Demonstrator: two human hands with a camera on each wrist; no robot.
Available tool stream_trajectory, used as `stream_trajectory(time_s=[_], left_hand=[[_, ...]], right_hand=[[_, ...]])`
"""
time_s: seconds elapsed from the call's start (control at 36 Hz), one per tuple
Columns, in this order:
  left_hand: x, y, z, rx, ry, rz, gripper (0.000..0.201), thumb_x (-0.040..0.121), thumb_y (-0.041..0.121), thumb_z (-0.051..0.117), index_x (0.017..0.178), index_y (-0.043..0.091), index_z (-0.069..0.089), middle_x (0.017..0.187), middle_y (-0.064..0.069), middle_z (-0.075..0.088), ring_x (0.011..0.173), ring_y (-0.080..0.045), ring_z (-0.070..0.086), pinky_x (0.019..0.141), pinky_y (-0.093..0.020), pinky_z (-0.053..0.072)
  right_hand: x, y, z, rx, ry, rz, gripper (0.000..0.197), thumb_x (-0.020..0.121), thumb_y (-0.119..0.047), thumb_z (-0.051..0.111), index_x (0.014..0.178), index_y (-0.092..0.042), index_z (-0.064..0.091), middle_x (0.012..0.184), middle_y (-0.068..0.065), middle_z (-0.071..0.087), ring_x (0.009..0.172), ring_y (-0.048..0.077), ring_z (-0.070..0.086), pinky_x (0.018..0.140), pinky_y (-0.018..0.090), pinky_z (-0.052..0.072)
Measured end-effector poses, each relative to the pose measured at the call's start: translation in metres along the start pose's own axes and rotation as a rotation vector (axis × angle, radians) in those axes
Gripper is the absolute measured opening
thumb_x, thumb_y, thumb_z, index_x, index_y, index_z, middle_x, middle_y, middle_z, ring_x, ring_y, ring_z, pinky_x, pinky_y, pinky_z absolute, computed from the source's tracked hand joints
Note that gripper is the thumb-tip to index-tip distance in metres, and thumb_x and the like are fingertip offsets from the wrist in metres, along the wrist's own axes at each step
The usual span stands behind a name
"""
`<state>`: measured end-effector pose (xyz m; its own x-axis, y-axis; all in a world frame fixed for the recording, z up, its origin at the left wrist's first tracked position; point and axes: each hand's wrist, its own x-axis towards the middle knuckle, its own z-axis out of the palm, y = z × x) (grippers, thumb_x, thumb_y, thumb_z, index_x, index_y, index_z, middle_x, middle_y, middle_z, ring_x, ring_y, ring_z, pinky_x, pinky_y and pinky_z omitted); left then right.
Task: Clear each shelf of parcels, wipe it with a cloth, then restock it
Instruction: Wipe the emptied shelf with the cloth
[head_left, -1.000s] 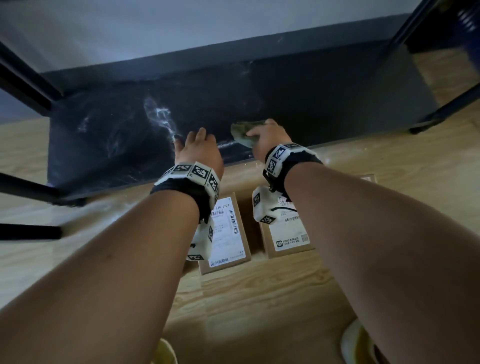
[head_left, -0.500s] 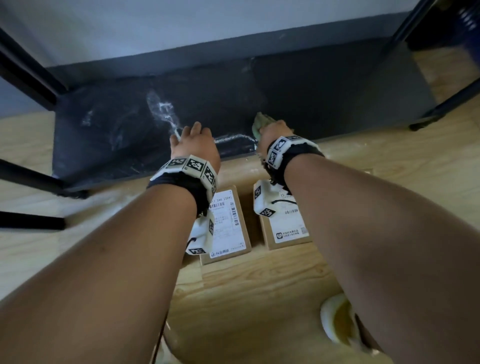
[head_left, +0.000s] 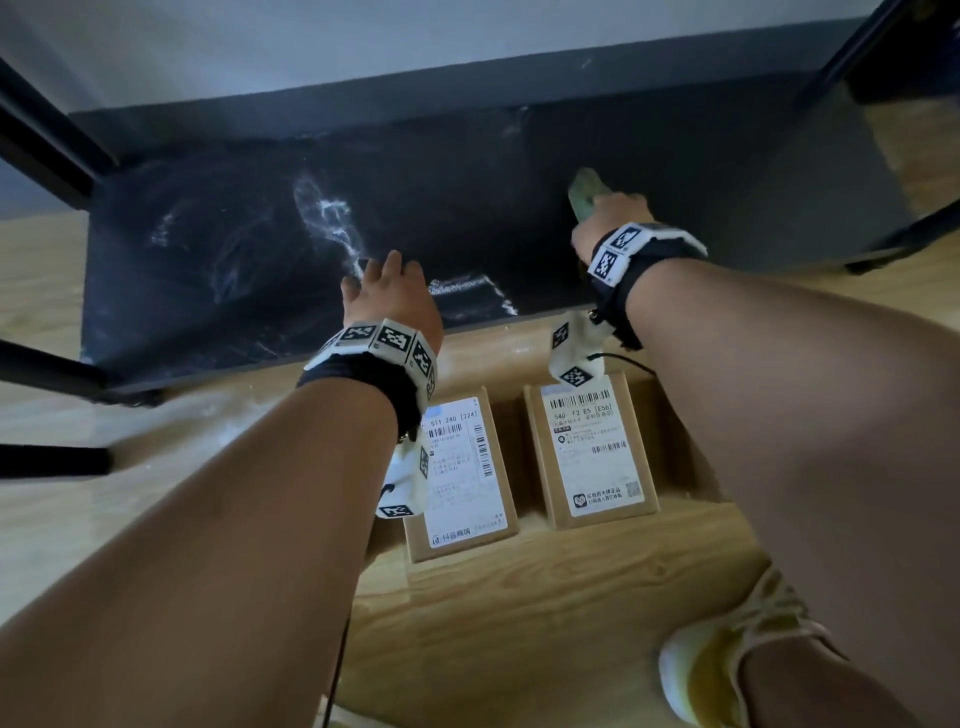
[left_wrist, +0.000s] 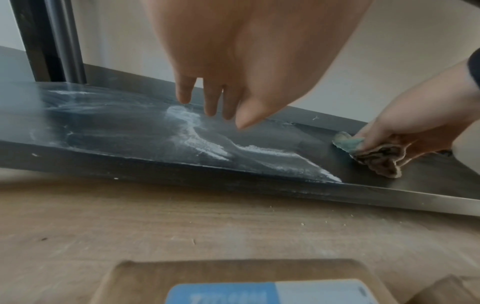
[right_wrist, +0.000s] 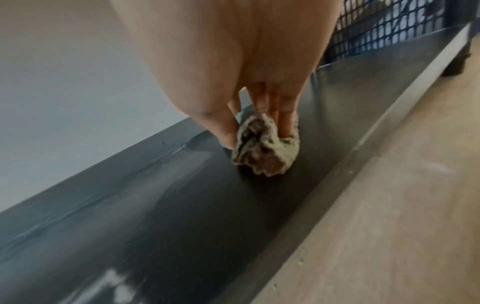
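The low black shelf (head_left: 701, 171) carries white dust streaks (head_left: 324, 218) on its left half. My right hand (head_left: 610, 215) grips a crumpled greenish cloth (head_left: 582, 195) and presses it on the shelf's right half; the cloth (right_wrist: 265, 148) bunches between thumb and fingers. In the left wrist view the cloth (left_wrist: 374, 154) sits right of the dust streaks (left_wrist: 207, 142). My left hand (head_left: 387, 291) hovers over the shelf's front edge, fingers (left_wrist: 210, 98) straight and holding nothing. Two brown parcels, one (head_left: 467, 478) left and one (head_left: 592, 447) right, lie on the floor before the shelf.
Black shelf posts (head_left: 47, 135) stand at the far left, another leg (head_left: 893, 254) at the right. A blue mesh basket (right_wrist: 389, 26) sits beyond the shelf's right end. My shoe (head_left: 727, 670) is on the wooden floor (head_left: 519, 623) at the lower right.
My right hand has slid the cloth to the right and deeper along the shelf. The left hand stays near the front edge by the dust streak.
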<state>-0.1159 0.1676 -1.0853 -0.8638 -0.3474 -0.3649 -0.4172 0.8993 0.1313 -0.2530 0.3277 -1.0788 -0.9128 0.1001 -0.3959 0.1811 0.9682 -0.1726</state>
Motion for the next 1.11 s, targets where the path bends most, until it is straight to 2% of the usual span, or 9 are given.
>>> stream_trajectory(time_s=[0.08, 0.17, 0.36, 0.5, 0.61, 0.69, 0.78, 1.0, 1.11], left_hand=[[0.005, 0.003, 0.000, -0.003, 0.005, 0.004, 0.055, 0.090, 0.005, 0.039, 0.143, 0.012, 0.033, 0.155, -0.004, 0.022, 0.143, -0.024, 0.017, 0.117, -0.047, 0.014], [0.011, 0.005, -0.003, -0.001, -0.008, -0.011, 0.057, 0.090, 0.005, 0.042, 0.145, 0.012, 0.030, 0.156, -0.004, 0.019, 0.144, -0.024, 0.015, 0.118, -0.048, 0.013], [0.022, 0.010, -0.003, -0.006, 0.009, -0.029, 0.058, 0.087, 0.004, 0.045, 0.143, 0.011, 0.033, 0.155, -0.005, 0.022, 0.143, -0.025, 0.018, 0.117, -0.048, 0.016], [0.024, 0.011, 0.000, -0.005, 0.003, -0.049, 0.059, 0.091, 0.006, 0.041, 0.147, 0.012, 0.027, 0.158, -0.004, 0.016, 0.146, -0.024, 0.012, 0.118, -0.047, 0.011], [0.023, 0.011, 0.001, -0.004, 0.010, -0.040, 0.060, 0.092, 0.005, 0.038, 0.149, 0.012, 0.023, 0.159, -0.004, 0.013, 0.146, -0.024, 0.010, 0.119, -0.048, 0.009], [0.023, 0.011, -0.001, -0.006, 0.016, -0.039, 0.061, 0.090, 0.004, 0.040, 0.148, 0.013, 0.023, 0.159, -0.003, 0.014, 0.146, -0.023, 0.010, 0.119, -0.048, 0.010], [0.025, 0.010, -0.003, -0.007, 0.027, -0.038, 0.062, 0.090, 0.004, 0.042, 0.148, 0.013, 0.025, 0.158, -0.003, 0.015, 0.146, -0.023, 0.011, 0.119, -0.048, 0.009], [0.028, 0.007, -0.006, -0.008, 0.060, -0.088, 0.059, 0.090, 0.005, 0.041, 0.147, 0.013, 0.028, 0.158, -0.003, 0.017, 0.145, -0.023, 0.014, 0.118, -0.047, 0.011], [0.032, 0.002, -0.006, -0.019, 0.092, -0.119, 0.056, 0.091, 0.010, 0.042, 0.145, 0.011, 0.030, 0.157, -0.004, 0.019, 0.145, -0.024, 0.015, 0.118, -0.048, 0.012]], right_hand=[[0.001, -0.008, 0.002, -0.078, -0.041, 0.038, 0.059, 0.097, -0.018, 0.046, 0.151, -0.010, 0.022, 0.154, 0.016, 0.024, 0.141, 0.036, 0.026, 0.113, 0.051, 0.024], [0.001, -0.018, 0.018, -0.092, -0.044, -0.100, 0.058, 0.096, -0.018, 0.047, 0.150, -0.022, 0.028, 0.157, 0.012, 0.017, 0.144, 0.032, 0.015, 0.116, 0.046, 0.016], [-0.011, -0.041, 0.033, -0.005, -0.135, -0.407, 0.046, 0.087, -0.013, 0.054, 0.132, -0.024, 0.058, 0.143, 0.010, 0.033, 0.133, 0.032, 0.033, 0.109, 0.035, 0.035], [-0.005, -0.038, 0.023, 0.156, -0.090, -0.453, 0.033, 0.089, -0.022, 0.054, 0.117, -0.024, 0.070, 0.129, 0.004, 0.059, 0.114, 0.026, 0.058, 0.094, 0.027, 0.046], [0.027, -0.028, 0.008, 0.134, 0.094, -0.308, 0.037, 0.089, -0.017, 0.050, 0.123, -0.022, 0.064, 0.133, 0.012, 0.045, 0.115, 0.033, 0.053, 0.097, 0.034, 0.046], [0.044, -0.026, -0.004, -0.091, -0.008, -0.171, 0.046, 0.092, -0.017, 0.050, 0.139, -0.019, 0.048, 0.141, 0.015, 0.034, 0.127, 0.036, 0.040, 0.103, 0.041, 0.039], [0.044, -0.038, -0.004, -0.237, -0.077, -0.235, 0.053, 0.094, -0.016, 0.053, 0.144, -0.021, 0.037, 0.145, 0.012, 0.030, 0.131, 0.035, 0.031, 0.105, 0.044, 0.035], [0.025, -0.062, 0.024, -0.144, -0.089, -0.510, 0.040, 0.093, -0.018, 0.049, 0.133, -0.019, 0.055, 0.143, 0.013, 0.038, 0.131, 0.032, 0.035, 0.108, 0.038, 0.034], [0.027, -0.065, 0.028, 0.044, -0.151, -0.471, 0.022, 0.089, -0.024, 0.056, 0.109, -0.017, 0.062, 0.134, 0.008, 0.051, 0.119, 0.026, 0.052, 0.094, 0.030, 0.045]])
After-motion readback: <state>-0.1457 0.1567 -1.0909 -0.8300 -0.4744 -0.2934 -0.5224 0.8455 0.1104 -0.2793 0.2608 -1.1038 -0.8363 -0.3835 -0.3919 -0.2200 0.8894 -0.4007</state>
